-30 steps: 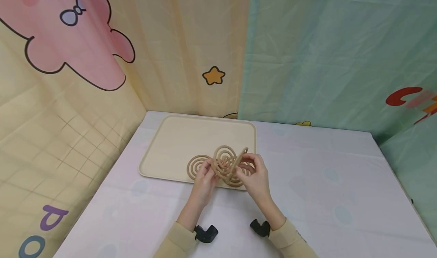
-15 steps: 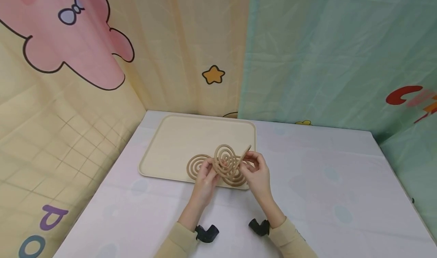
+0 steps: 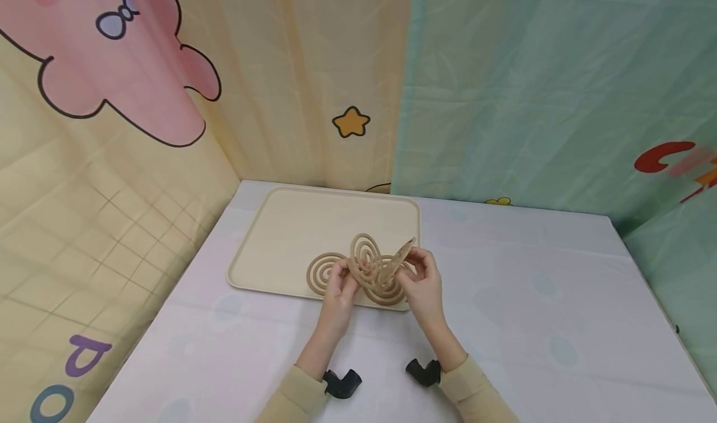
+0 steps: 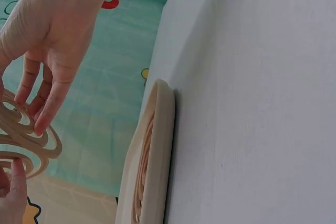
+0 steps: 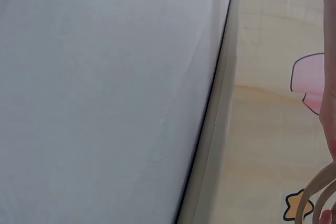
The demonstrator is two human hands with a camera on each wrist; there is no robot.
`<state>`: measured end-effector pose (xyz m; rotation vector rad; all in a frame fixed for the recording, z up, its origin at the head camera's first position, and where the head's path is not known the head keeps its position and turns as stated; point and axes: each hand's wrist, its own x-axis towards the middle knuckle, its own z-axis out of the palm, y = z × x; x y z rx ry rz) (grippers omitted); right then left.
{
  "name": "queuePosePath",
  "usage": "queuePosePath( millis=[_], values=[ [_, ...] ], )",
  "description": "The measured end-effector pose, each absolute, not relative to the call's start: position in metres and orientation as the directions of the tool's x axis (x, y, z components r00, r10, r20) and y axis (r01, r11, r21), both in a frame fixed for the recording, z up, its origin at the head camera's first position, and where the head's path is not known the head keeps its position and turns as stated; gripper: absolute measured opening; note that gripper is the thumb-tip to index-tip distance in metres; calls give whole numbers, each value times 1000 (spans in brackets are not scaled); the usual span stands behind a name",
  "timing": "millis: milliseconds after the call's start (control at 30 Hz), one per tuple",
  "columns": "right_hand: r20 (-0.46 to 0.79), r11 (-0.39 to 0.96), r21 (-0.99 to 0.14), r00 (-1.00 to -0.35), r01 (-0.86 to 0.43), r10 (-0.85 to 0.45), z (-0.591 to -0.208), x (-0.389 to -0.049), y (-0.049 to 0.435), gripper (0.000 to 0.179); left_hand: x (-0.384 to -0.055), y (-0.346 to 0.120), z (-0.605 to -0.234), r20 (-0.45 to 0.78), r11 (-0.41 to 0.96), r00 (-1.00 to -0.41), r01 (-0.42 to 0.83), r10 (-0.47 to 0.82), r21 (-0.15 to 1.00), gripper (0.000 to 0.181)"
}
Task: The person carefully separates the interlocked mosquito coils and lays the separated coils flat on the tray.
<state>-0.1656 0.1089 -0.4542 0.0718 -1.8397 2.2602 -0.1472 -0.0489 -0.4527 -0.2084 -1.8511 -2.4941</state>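
Observation:
Two tan mosquito coils are held above the tray's near right corner. My left hand (image 3: pixel 338 295) pinches the left coil (image 3: pixel 361 244) near its lower rim. My right hand (image 3: pixel 424 286) pinches the other coil (image 3: pixel 401 256), which is tilted almost edge-on. The two lean apart in a V and meet low down; whether they are interlocked I cannot tell. In the left wrist view, fingers of both hands touch the held coils (image 4: pixel 44 150). On the tray (image 3: pixel 291 224), one coil (image 3: pixel 313 274) lies at the left, partly behind my left hand. Below the held pair lies more coil (image 3: pixel 386 300).
The cream tray stands toward the back left of a table with a white cloth (image 3: pixel 521 305). Patterned curtains (image 3: pixel 313 68) hang behind the table and at both sides. A black wrist mount (image 3: pixel 343 384) sits at each sleeve cuff.
The right coil has tilted outward to the right and turned, so more of its face shows. The left coil has turned slightly. Both hands keep their hold with little shift.

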Motion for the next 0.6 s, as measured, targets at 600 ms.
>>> queuePosePath(
  millis=[600],
  values=[
    [-35,-625,-776,-983,-87,180,-444,-167,115,26,-148,-46,-433,19,-712,-998,59,-64,700,21]
  ],
)
